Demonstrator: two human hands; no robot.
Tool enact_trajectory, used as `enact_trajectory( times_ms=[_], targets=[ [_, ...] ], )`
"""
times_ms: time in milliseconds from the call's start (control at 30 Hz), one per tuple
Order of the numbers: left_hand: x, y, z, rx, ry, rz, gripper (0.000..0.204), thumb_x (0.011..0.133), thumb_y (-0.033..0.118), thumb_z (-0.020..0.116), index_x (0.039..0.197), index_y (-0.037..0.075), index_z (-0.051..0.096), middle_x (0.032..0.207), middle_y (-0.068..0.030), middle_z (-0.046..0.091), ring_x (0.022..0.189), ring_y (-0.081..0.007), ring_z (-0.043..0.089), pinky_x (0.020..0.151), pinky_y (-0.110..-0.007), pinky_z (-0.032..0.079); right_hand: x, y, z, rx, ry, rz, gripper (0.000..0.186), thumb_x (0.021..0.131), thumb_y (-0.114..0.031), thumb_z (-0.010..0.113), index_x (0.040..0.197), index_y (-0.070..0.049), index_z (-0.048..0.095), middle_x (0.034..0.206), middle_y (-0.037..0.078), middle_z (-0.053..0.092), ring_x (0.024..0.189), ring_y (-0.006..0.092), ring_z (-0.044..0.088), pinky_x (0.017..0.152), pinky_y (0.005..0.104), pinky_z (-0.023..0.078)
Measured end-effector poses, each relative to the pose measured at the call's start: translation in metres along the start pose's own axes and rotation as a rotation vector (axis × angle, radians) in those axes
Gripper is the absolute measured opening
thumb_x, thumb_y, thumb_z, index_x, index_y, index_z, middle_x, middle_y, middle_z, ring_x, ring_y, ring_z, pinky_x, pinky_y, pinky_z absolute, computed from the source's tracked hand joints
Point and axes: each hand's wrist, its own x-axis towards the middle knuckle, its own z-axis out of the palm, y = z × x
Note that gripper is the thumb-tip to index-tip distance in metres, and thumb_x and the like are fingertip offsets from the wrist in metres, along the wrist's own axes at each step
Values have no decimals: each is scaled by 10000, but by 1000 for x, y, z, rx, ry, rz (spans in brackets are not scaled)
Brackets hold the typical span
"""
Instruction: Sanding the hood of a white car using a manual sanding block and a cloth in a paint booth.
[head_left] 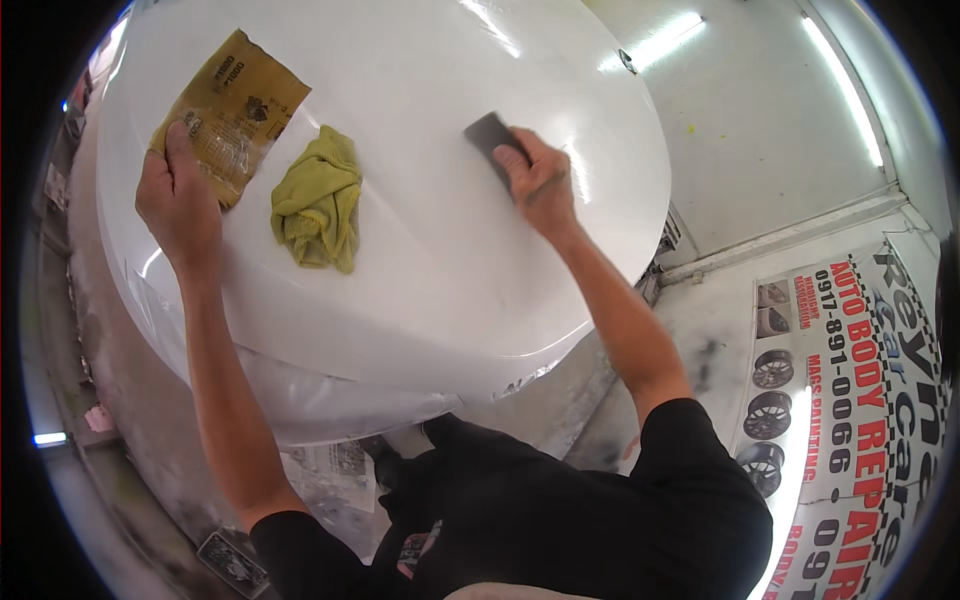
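Note:
A glossy white car hood (420, 290) spreads in front of me. At its left, my left hand (185, 205) grips the lower edge of a yellow-brown sheet of sandpaper (235, 115), thumb on top, printed back facing up. My right hand (543, 185) is closed round a dark grey sanding block (492, 145) on the right half of the hood; the block's underside is hidden. Between the hands lies a crumpled yellow-green cloth (320, 205), nearer to my left hand and apart from both.
The hood's curved front edge (480, 385) runs close to my body. Plastic sheeting (300, 395) hangs below it. On the right stand a pale wall (760, 130) and a printed banner (800, 400) with wheel pictures. Papers (335, 470) lie on the floor near my feet.

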Motion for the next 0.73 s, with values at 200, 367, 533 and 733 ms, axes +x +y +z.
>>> enact_trajectory(
  times_ms=[200, 367, 533, 733],
  targets=[
    [0, -3, 0, 58, 30, 40, 484, 1167, 375, 626, 903, -13, 744, 762, -66, 674, 690, -131, 553, 678, -351, 496, -64, -59, 14, -5, -49, -229, 259, 960, -45, 786, 1201, 39, 740, 977, 211, 761, 822, 372, 733, 760, 404, 584],
    [1, -4, -2, 30, 61, 68, 457, 1168, 367, 618, 1156, -49, 808, 951, -128, 788, 833, -188, 699, 771, -362, 567, -92, -76, 6, -116, -176, -413, 205, 897, -104, 844, 1077, -69, 753, 828, 107, 676, 791, 317, 660, 749, 435, 509],
    [2, -10, -1, 6, 51, 18, 466, 1165, 380, 624, 1225, -45, 804, 1039, -140, 812, 878, -198, 721, 817, -367, 581, -91, -17, -38, -35, -256, -480, 282, 929, -4, 805, 1205, -48, 767, 1043, 112, 784, 964, 292, 761, 895, 401, 604],
    [17, -44, -15, 345, 28, -11, 561, 1157, 476, 597, 1461, 24, 729, 1365, -203, 777, 1216, -279, 745, 1099, -389, 541, 18, 219, -158, -289, 111, 83, 362, 1071, -175, 697, 1359, 45, 688, 1146, 170, 797, 1033, 251, 741, 932, 374, 579]
  ],
)
